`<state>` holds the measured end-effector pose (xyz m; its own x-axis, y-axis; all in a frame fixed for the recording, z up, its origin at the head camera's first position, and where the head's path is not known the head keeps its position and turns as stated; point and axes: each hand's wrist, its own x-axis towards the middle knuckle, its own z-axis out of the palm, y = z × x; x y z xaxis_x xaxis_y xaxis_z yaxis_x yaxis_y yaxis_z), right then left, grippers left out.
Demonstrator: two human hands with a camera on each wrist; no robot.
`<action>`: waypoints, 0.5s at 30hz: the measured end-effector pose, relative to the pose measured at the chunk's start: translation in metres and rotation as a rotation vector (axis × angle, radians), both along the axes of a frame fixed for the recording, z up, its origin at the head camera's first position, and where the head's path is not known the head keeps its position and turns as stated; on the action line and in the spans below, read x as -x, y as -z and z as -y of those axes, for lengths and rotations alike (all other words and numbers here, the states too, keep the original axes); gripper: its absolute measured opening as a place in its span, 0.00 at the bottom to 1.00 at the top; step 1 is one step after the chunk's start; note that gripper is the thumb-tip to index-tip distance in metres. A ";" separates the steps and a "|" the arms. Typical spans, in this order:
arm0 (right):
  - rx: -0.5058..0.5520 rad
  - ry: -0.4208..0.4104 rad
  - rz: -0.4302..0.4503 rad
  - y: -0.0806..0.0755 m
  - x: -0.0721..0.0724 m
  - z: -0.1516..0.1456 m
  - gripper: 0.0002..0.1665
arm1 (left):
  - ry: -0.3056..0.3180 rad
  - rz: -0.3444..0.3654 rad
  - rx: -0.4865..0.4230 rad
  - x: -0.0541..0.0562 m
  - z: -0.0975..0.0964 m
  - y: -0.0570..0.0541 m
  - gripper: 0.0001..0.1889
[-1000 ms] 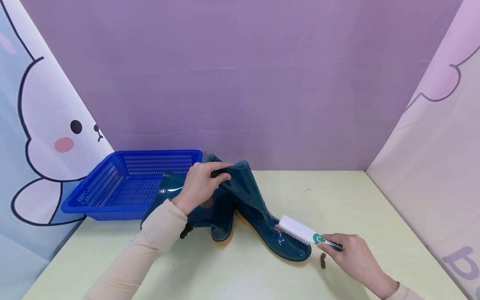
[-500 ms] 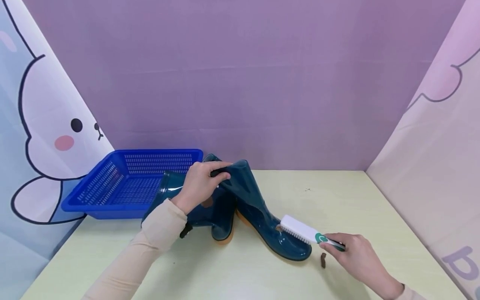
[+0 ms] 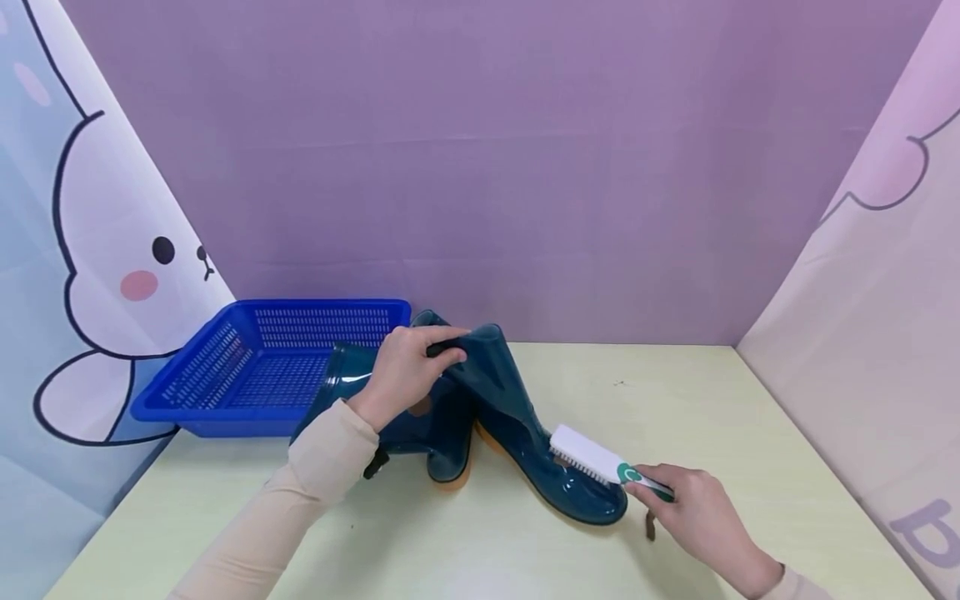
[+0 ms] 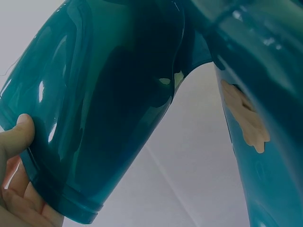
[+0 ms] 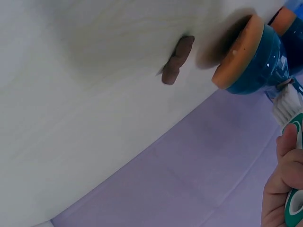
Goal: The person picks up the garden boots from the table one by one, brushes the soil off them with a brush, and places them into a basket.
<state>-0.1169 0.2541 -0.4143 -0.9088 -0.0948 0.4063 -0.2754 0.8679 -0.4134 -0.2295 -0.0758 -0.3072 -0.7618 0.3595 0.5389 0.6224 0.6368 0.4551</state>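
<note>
The pale yellow table (image 3: 675, 400) is the biggest thing here. On it, at the left, sits a blue basket (image 3: 247, 424) with lots of little holes. Just beside the basket are two rain boots, dark blue-green and very shiny, with bright spots of light on them and orange soles. The front boot (image 3: 517, 429) is tipped, with its smooth round toe pointing out to the right and its soft top bent a little. The other boot (image 3: 405, 435) is right next to it, with its top over by the basket. The left hand (image 3: 405, 371) pinches the top edge of the front boot, thumb on one side and fingers on the other. The right hand (image 3: 701, 512) has its fingers wrapped around the handle of a brush (image 3: 592, 457). The brush is white and green, and its pale bristles are on the top of the front boot's foot. A bumpy light brown patch (image 4: 245, 116) sticks to the other boot. A small dark brown lump (image 5: 177, 60) lies on the table near the toe.
</note>
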 end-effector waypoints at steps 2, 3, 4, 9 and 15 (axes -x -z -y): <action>-0.022 0.003 -0.043 0.002 -0.002 -0.003 0.10 | 0.000 0.000 0.009 0.000 -0.001 0.000 0.15; -0.031 0.007 -0.064 0.004 -0.003 -0.004 0.09 | -0.003 0.002 0.014 0.000 -0.002 0.000 0.14; -0.036 0.010 -0.083 0.005 -0.004 -0.006 0.09 | -0.002 0.002 0.014 0.000 -0.002 0.000 0.14; -0.037 0.016 -0.099 0.011 -0.008 -0.015 0.09 | -0.004 0.007 0.024 -0.001 -0.004 0.002 0.15; -0.029 0.028 -0.049 0.018 -0.012 -0.022 0.10 | -0.008 0.025 0.023 -0.003 -0.005 0.005 0.15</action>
<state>-0.1053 0.2765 -0.4319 -0.8904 -0.0825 0.4476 -0.2704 0.8869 -0.3746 -0.2268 -0.0704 -0.3123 -0.7775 0.3656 0.5117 0.6063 0.6517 0.4557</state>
